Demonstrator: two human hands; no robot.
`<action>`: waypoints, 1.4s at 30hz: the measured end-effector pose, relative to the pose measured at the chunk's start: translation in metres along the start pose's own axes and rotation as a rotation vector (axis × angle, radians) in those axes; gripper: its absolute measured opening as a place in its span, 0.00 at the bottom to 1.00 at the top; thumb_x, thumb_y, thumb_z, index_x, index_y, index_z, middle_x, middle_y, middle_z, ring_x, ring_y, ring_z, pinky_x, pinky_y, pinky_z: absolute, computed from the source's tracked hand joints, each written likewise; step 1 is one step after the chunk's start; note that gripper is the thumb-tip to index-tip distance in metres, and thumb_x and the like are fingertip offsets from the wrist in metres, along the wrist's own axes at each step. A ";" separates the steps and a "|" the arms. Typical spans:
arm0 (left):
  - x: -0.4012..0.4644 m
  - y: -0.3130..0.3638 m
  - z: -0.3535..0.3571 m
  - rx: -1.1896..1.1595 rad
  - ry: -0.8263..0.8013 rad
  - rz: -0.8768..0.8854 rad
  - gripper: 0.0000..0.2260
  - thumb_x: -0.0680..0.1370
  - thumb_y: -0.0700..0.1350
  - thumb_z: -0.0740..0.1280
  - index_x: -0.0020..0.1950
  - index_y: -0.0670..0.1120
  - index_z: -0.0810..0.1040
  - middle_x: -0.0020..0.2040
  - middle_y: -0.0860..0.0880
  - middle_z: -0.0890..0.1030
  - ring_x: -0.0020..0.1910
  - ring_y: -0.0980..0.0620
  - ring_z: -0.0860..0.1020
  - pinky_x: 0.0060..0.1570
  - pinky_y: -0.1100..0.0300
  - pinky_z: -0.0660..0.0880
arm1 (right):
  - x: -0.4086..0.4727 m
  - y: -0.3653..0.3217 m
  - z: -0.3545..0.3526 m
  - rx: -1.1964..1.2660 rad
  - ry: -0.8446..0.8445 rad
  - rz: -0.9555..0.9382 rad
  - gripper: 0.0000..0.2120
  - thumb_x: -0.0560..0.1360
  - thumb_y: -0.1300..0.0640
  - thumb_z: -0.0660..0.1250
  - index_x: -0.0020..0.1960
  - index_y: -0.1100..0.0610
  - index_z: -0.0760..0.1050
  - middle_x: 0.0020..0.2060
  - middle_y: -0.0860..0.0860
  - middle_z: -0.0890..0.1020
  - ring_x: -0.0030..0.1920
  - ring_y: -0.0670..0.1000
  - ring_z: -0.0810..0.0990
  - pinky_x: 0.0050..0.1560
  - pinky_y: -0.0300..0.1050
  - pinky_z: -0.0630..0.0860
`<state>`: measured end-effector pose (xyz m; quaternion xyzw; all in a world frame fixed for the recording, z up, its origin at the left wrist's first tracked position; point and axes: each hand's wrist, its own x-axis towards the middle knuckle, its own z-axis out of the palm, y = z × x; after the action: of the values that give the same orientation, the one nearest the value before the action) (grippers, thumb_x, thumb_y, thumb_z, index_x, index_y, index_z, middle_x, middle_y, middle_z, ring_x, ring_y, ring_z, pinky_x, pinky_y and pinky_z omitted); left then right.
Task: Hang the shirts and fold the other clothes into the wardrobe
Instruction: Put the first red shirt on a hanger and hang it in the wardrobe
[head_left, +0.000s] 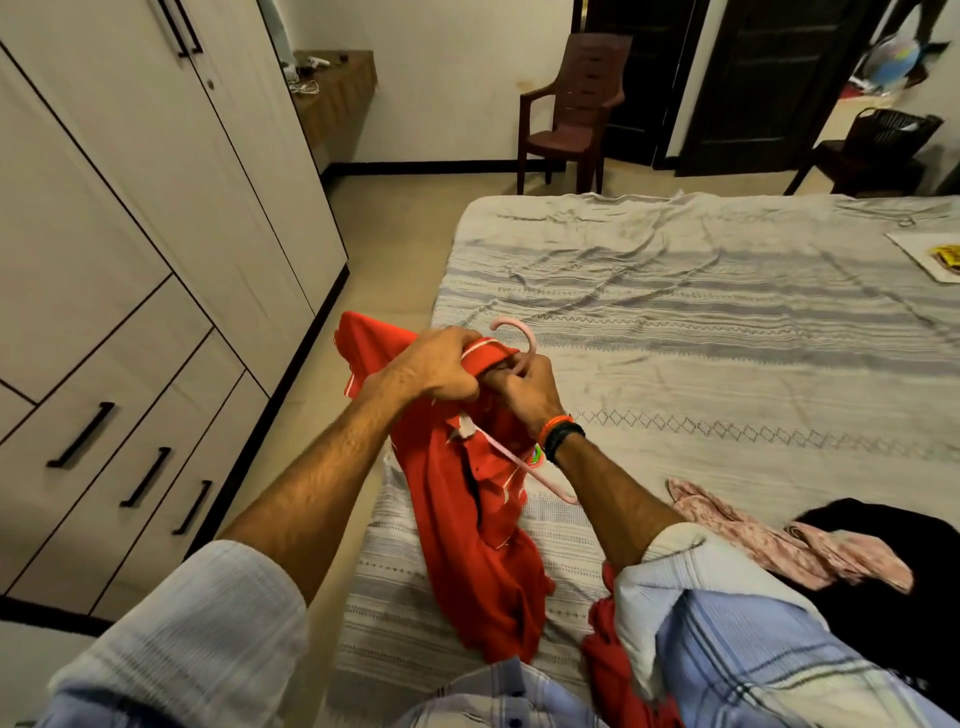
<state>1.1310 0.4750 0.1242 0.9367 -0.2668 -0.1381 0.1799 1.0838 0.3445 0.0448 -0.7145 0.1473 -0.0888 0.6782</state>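
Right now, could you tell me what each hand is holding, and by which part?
The left hand grips the red shirt at its collar; the right hand holds the pink hanger at the base of its hook.

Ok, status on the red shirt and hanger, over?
Left hand gripping red shirt at collar. Right hand holding pink hanger at its neck. Wardrobe doors shut. More clothes waiting on bed.
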 end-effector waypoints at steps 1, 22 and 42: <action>0.001 -0.001 0.001 0.057 0.023 0.022 0.24 0.63 0.45 0.73 0.59 0.49 0.80 0.51 0.46 0.84 0.50 0.45 0.81 0.48 0.56 0.78 | -0.001 0.001 -0.001 0.070 -0.014 0.006 0.07 0.66 0.65 0.72 0.32 0.60 0.75 0.25 0.54 0.75 0.26 0.50 0.71 0.27 0.41 0.69; -0.015 -0.029 0.007 -0.062 0.281 0.076 0.35 0.61 0.66 0.77 0.58 0.47 0.73 0.45 0.49 0.78 0.43 0.49 0.77 0.42 0.60 0.68 | 0.005 0.051 -0.033 -0.345 -0.216 0.201 0.06 0.73 0.58 0.75 0.41 0.50 0.79 0.33 0.50 0.79 0.35 0.49 0.77 0.44 0.46 0.76; -0.016 -0.057 0.037 0.322 0.526 -0.017 0.23 0.72 0.66 0.67 0.47 0.47 0.80 0.47 0.45 0.82 0.49 0.40 0.76 0.48 0.50 0.67 | 0.005 0.051 -0.063 -0.208 -0.079 0.098 0.34 0.57 0.32 0.78 0.42 0.62 0.79 0.39 0.62 0.84 0.36 0.54 0.81 0.44 0.62 0.80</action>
<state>1.1306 0.5190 0.0702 0.9590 -0.2216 0.1515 0.0911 1.0636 0.2817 -0.0023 -0.7758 0.1636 -0.0114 0.6092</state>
